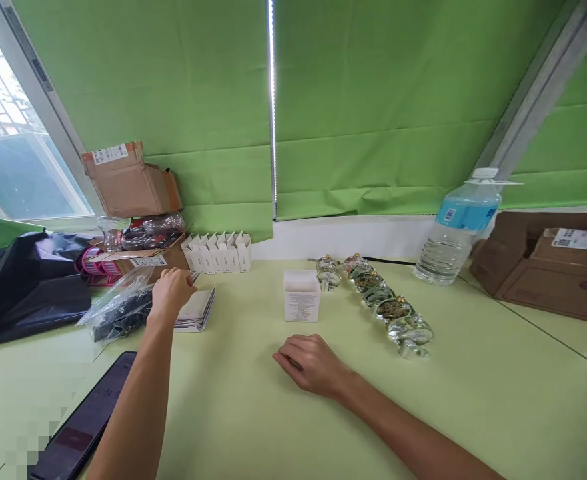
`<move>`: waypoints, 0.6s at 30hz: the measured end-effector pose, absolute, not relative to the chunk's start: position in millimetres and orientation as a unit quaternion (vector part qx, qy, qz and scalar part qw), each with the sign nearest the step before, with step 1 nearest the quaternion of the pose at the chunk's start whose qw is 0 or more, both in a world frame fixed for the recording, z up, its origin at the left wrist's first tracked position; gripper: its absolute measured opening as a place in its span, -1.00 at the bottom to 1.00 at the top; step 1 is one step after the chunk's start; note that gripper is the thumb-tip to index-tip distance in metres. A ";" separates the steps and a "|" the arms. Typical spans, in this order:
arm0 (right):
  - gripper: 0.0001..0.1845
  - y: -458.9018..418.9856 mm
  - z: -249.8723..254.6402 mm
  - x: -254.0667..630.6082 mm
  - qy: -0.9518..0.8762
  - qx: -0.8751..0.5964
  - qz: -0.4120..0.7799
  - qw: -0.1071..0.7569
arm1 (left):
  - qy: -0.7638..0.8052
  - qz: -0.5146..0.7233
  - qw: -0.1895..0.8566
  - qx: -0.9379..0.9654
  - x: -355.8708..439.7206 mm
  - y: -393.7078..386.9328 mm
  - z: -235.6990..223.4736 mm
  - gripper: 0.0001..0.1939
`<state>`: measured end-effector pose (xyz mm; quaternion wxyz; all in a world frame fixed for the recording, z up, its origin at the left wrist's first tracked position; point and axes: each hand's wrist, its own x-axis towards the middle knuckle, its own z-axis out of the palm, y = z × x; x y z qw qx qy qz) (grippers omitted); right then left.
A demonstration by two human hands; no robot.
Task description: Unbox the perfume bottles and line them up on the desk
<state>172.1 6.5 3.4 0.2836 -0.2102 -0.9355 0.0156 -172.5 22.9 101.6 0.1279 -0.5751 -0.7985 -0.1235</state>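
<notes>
My left hand (pixel 171 293) reaches forward between a clear plastic bag (pixel 123 313) of dark items and a stack of flat white folded cartons (pixel 196 310). Its fingers are closed, and a thin edge shows at the fingertips; I cannot make out what they grip. My right hand (pixel 311 363) rests on the table with its fingers loosely curled and nothing visible in them. Just beyond it stands an upright white box (pixel 301 299) with an open top and printed text on its front. Several clear glass ornaments (pixel 393 308) lie in a slanting row to the right.
Several small white boxes (pixel 218 253) stand in a row at the back, beside cardboard boxes (pixel 131 183). A phone (pixel 86 420) lies at the left front. On the right are a large water bottle (pixel 456 230) and an open brown carton (pixel 548 273). Green blinds hang behind.
</notes>
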 end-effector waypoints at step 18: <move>-0.60 10.4 1.2 173.3 -0.931 -0.219 0.022 0.290 | -0.798 -0.081 0.182 -0.569 -156.6 24.9 93.8 -0.86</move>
